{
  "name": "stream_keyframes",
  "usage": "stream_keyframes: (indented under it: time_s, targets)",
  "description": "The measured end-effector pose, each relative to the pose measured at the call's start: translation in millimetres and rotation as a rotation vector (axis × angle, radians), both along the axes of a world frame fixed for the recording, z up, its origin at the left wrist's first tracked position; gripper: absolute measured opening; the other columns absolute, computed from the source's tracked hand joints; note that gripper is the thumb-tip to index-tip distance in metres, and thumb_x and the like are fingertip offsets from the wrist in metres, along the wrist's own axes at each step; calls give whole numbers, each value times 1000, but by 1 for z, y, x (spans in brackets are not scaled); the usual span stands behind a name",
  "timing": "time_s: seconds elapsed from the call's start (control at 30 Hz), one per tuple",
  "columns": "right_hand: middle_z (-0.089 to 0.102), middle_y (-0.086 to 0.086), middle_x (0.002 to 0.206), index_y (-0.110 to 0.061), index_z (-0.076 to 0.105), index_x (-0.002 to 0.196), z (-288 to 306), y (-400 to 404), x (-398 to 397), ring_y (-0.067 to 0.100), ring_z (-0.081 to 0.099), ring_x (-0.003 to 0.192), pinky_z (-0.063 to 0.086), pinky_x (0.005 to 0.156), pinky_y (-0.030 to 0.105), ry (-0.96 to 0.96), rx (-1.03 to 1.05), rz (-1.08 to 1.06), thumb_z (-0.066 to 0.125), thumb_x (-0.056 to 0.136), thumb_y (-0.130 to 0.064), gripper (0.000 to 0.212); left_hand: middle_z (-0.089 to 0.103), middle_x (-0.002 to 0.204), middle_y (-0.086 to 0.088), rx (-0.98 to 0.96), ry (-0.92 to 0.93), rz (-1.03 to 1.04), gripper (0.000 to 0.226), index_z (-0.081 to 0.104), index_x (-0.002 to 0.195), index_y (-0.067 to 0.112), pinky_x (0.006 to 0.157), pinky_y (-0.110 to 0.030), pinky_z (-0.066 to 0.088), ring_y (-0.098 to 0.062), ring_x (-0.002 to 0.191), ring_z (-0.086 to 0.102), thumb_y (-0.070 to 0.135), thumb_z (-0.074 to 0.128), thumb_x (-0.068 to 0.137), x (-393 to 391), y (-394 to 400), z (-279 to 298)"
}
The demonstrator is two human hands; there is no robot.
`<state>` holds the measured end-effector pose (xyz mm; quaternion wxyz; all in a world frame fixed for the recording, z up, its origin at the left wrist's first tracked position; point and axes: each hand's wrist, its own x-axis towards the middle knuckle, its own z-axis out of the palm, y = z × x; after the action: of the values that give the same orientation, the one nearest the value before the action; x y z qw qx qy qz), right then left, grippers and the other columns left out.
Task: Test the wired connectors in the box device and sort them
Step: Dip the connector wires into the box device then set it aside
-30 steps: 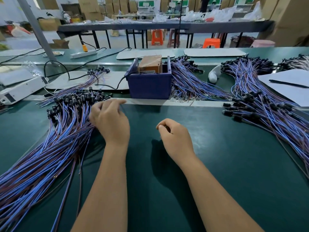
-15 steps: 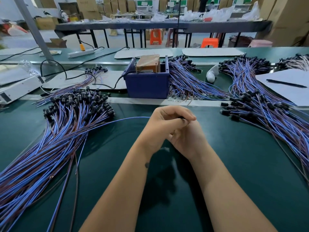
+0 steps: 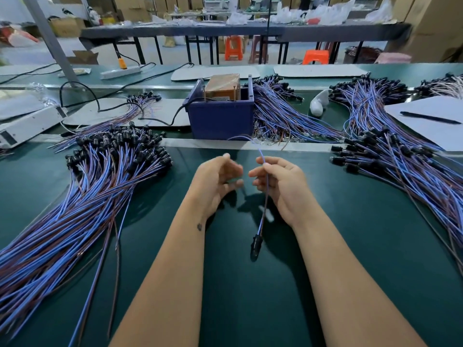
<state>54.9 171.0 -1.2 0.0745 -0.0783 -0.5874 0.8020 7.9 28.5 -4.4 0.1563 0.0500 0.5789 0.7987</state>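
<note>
While the right hand [image 3: 280, 186] pinches one blue-and-brown wired connector [image 3: 256, 245] by its leads, the black plug end hangs free below the wrist, above the green mat [image 3: 250, 309]. The left hand [image 3: 216, 181] sits just beside it at nine o'clock, fingers loosely spread and gripping nothing visible; motion blur obscures whether a fingertip touches the wire. The loose lead arcs toward twelve o'clock, its tip near the front of the blue test box [image 3: 220, 118].

Assessment: the step in hand appears to be presenting this piece to the box. Recommend the left hand take the bare lead ends, keep the two conductors apart, and seat them squarely on the upright pins [image 3: 234, 92]. The untested pile [image 3: 75, 196] lies at nine o'clock, another bundle [image 3: 400, 156] at two o'clock; which is the passed lot cannot be determined.
</note>
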Motion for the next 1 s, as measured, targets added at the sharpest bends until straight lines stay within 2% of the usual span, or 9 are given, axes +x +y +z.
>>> stream_keyframes:
  time_s: [0.1,0.17,0.23,0.33,0.53,0.63,0.73,0.9,1.0]
  targets:
    - [65,8,58,-8,60,87,1,-15,3,12,52,46,44,48,20,-16,240,30,47,90,3,18,74,83,-3,-2,13,84,33,66,101,9,61,-28,57,-12,79,71,23,37,106,-2,8,-4]
    - [63,5,56,-13,59,80,-2,-24,5,11,51,47,44,51,23,-6,474,44,47,86,3,20,73,83,-4,-14,50,134,29,65,102,10,58,-27,56,-12,72,70,17,37,105,0,12,-7]
    - [63,-1,58,-21,57,75,-6,-30,6,12,54,57,42,58,28,13,730,38,49,83,-3,21,69,79,-5,7,62,194,26,65,99,10,57,-25,56,-12,65,67,12,40,105,1,13,-7]
    - [63,-3,68,-26,55,73,-10,-35,2,20,59,74,41,63,29,-6,889,15,50,85,-14,17,65,77,-4,54,50,256,21,67,94,10,61,-23,56,-12,68,63,8,47,102,0,13,-8]
    - [68,-1,87,-22,65,95,-8,-45,-19,21,61,85,39,64,29,10,802,-95,49,97,-25,17,71,71,0,36,69,226,20,70,89,10,58,-21,55,-11,64,67,4,53,98,4,17,-5]
    - [72,3,95,-19,71,101,-10,-48,-21,24,63,91,47,72,33,34,801,-130,51,97,-23,21,72,76,-2,53,64,254,21,70,90,9,59,-20,54,-11,67,68,4,52,99,4,17,-4]
    - [73,2,91,-16,74,99,-11,-43,-15,21,67,89,54,81,39,52,643,-125,55,96,-19,19,72,79,-5,22,76,216,20,71,91,9,61,-22,56,-13,69,69,6,53,98,6,17,-5]
    - [73,5,86,-9,73,91,-9,-34,-9,20,68,82,55,78,32,59,475,-120,59,94,-11,15,69,90,-11,-112,147,127,23,70,92,9,68,-28,59,-19,78,66,8,49,101,6,16,-6]
    - [70,-1,80,-11,73,88,-9,-34,-10,3,62,72,52,66,15,71,422,-128,59,92,-9,15,69,91,-7,-213,248,160,24,69,90,14,65,-26,58,-17,84,65,9,48,101,4,13,-8]
